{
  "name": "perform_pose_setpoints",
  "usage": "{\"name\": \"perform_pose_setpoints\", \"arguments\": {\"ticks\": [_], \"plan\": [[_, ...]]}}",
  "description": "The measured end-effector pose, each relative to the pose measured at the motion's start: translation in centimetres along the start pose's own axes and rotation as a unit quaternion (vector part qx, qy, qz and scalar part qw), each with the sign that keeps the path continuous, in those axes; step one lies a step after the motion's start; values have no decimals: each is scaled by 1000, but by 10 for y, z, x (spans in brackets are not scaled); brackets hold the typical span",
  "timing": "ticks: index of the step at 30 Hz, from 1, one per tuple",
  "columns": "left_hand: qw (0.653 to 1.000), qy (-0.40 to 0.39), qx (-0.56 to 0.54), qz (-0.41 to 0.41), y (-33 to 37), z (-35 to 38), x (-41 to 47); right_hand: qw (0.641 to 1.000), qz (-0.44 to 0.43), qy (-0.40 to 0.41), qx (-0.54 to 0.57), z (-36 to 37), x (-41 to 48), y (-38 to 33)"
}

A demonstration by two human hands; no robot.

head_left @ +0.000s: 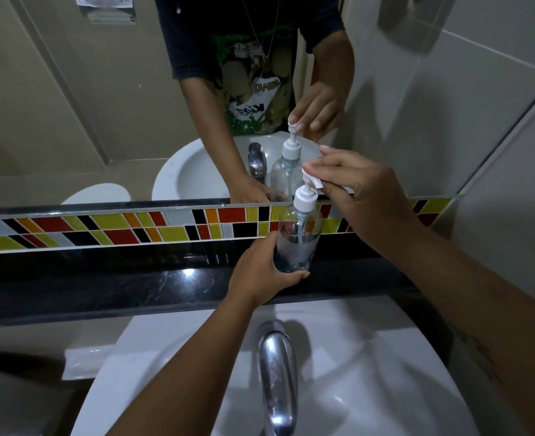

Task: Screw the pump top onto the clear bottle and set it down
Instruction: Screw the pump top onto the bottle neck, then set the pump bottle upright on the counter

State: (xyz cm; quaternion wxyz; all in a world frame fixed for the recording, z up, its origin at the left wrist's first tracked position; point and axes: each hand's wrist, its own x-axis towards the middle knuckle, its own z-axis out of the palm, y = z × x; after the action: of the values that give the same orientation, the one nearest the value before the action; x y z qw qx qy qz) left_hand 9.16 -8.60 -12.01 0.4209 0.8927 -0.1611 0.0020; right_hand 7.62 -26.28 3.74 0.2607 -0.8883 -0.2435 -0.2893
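On the black ledge behind one chrome faucet, left hand grips one clear bottle; right hand pinches its pump top.

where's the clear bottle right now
Centre of the head view: the clear bottle stands on the black ledge behind the tap, left hand gripping its base.

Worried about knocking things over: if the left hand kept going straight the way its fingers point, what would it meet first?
Nothing new: the left hand already wraps the clear bottle; beyond it, probably the right forearm, though depth is unclear.
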Motion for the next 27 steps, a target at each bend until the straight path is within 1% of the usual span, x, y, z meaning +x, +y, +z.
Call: {"name": "perform_pose_setpoints", "arguments": {"ticks": [3, 6, 12, 14, 15, 17, 19, 20, 22, 24, 27], "plan": [[1000, 1, -1, -1, 0, 0, 0, 1000, 6, 25, -1, 5, -2, -1], [1000, 0, -3, -1, -1, 1, 1, 998, 25, 47, 23, 8, -2, -4], [1000, -2, -11, 4, 0, 0, 0, 995, 60, 64, 49, 11, -6, -9], [1000, -11, -23, -1, 1, -1, -1, 995, 66, 50, 60, 9, -7, -12], [999, -17, -36, -7, 2, -3, -1, 993, 82, 34, 82, 8, -10, -13], [997, -33, -73, -20, 4, -7, -3, 977, 148, 16, 156, 7, -19, -14], [993, -48, -103, -29, 4, -12, -5, 944, 238, 35, 227, 11, -31, -9], [992, -56, -111, -30, 4, -13, -6, 926, 283, 39, 246, 14, -39, -4], [990, -64, -121, -30, 2, -15, -9, 898, 352, 7, 262, 22, -58, 8], [990, -59, -125, -30, -1, -15, -12, 876, 396, -51, 271, 33, -76, 17], [991, -46, -120, -26, -3, -15, -16, 865, 408, -126, 263, 51, -96, 25]]}}
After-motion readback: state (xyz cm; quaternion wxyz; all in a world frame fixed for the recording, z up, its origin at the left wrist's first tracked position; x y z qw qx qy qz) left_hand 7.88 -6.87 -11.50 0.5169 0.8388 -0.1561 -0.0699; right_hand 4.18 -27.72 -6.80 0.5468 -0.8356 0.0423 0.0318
